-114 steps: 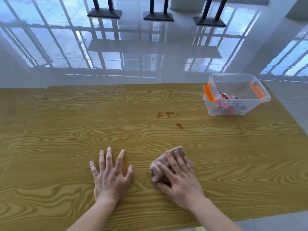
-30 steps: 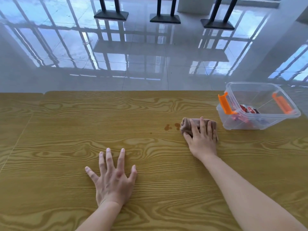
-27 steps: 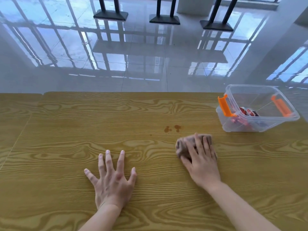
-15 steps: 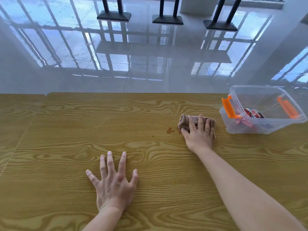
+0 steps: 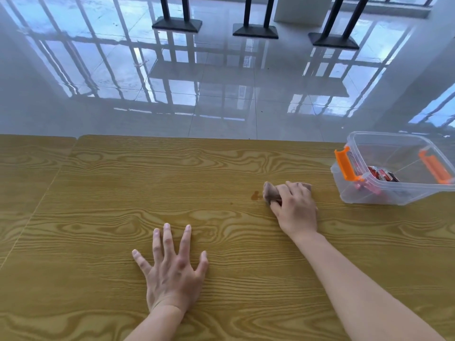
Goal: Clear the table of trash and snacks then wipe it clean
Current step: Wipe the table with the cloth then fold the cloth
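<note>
My right hand (image 5: 295,207) presses a bunched brown cloth (image 5: 270,193) onto the wooden table (image 5: 123,193), fingers curled over it. A small brown stain (image 5: 255,195) shows just left of the cloth; a tiny speck lies a bit further left. My left hand (image 5: 172,269) lies flat on the table nearer to me, fingers spread, holding nothing. A clear plastic box (image 5: 394,173) with orange latches stands at the right of the table, with red snack packets (image 5: 380,174) inside.
The table's far edge runs across the middle of the view, with a glossy tiled floor beyond. Three black table bases (image 5: 254,30) stand on that floor. A seam (image 5: 44,193) in the table top runs down the left side.
My right hand has rubbed the cloth back and forth over the stains near the box. Three stains were visible earlier; now one shows beside the cloth. My left hand has stayed flat.
</note>
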